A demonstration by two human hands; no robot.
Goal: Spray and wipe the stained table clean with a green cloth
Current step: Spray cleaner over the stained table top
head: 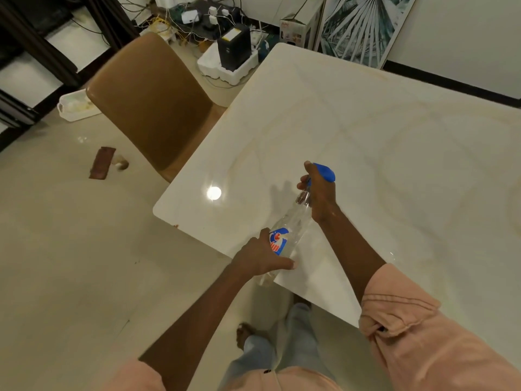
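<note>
Spray step | right hand [320,190] grips spray bottle [290,230] by its blue trigger, left hand [262,256] cups its base, over table [394,136] corner | aim nozzle at stains, squeeze evenly | green cloth unseen

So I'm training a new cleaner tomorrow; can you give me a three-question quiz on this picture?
1. True or false: the left hand grips the lower body of the clear plastic spray bottle.
2. Which hand holds the bottle's blue trigger head?
3. Is a green cloth visible on the white marble-look table? A yes, B no.

Key: 1 true. 2 the right hand. 3 B.
</note>
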